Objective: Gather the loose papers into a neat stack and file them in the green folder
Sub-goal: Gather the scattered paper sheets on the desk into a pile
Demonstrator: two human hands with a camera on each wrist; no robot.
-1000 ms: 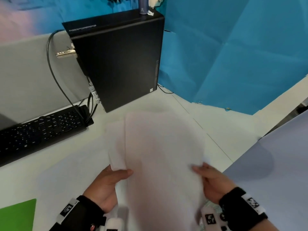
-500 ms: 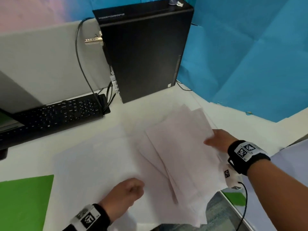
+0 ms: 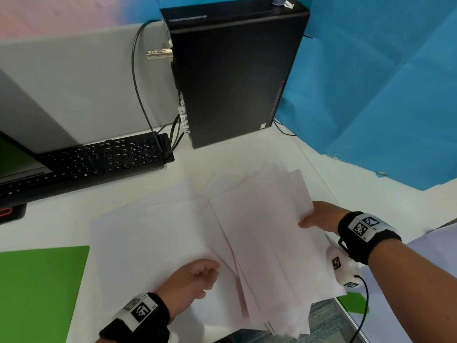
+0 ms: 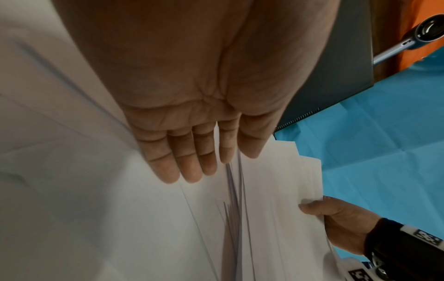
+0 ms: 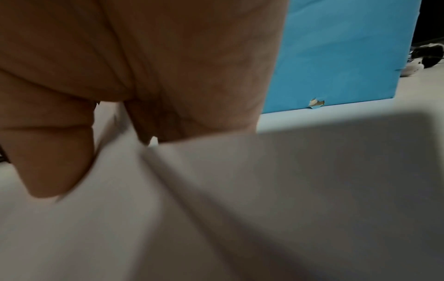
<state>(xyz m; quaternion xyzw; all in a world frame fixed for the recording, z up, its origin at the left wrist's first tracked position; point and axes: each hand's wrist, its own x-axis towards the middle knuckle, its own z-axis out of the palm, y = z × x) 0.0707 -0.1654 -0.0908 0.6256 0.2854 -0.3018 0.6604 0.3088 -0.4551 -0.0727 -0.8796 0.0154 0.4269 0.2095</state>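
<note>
A fanned stack of white papers point(image 3: 267, 238) lies slanted over the near edge of the white desk point(image 3: 235, 159). My right hand point(image 3: 309, 219) grips its right edge, thumb on top point(image 5: 52, 171), fingers hidden beneath. My left hand point(image 3: 210, 271) sits at the stack's left edge; in the left wrist view the sheet edges point(image 4: 233, 190) run out from between its thumb and fingers point(image 4: 187, 167). More loose white sheets point(image 3: 148, 243) lie flat on the desk to the left. The green folder point(image 3: 37, 293) lies shut at the near left, partly under a sheet.
A black computer tower point(image 3: 235, 78) stands at the back with cables point(image 3: 138, 82) trailing from it. A black keyboard point(image 3: 99, 162) and a monitor corner point(image 3: 14, 157) are at the back left. Blue paper backdrop point(image 3: 383, 95) closes the right side. The desk edge runs close by my right wrist.
The stack, held up in both hands a second ago, has come down onto the desk. My right hand moved up its right edge, and my left hand shifted to the left edge.
</note>
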